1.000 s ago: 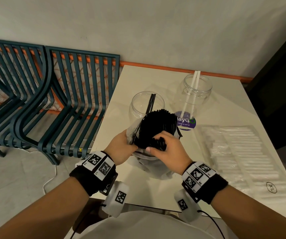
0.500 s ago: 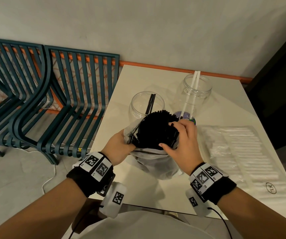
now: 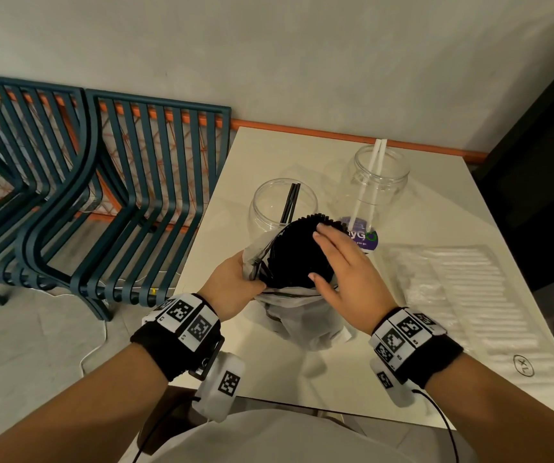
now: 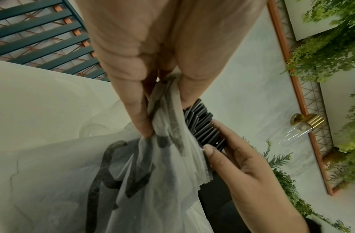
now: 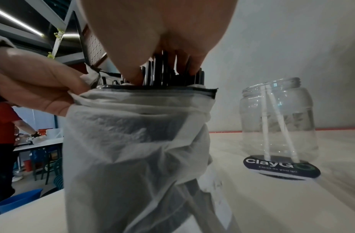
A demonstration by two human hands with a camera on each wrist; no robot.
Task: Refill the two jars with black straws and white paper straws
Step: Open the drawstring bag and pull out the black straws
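Note:
A white plastic bag [image 3: 299, 315] stands on the table, packed with upright black straws [image 3: 292, 252]. My left hand [image 3: 235, 282] pinches the bag's rim on its left side, seen close in the left wrist view [image 4: 150, 126]. My right hand [image 3: 335, 262] lies over the straw tops, with thumb and fingers dug in around a bunch of them [image 5: 166, 74]. Behind the bag stands a clear jar [image 3: 265, 208] with two black straws in it. To its right, a second clear jar [image 3: 382, 182] holds two white straws [image 3: 374, 168].
A clear plastic pack of white paper straws [image 3: 463, 295] lies flat on the right of the white table [image 3: 269, 152]. A round purple sticker [image 3: 366, 238] sits under the right jar. Teal slatted chairs [image 3: 102, 195] stand left of the table against the wall.
My right hand has moved from the near side of the bundle round its right side and up over the straw tops. The left hand stays on the bag's rim.

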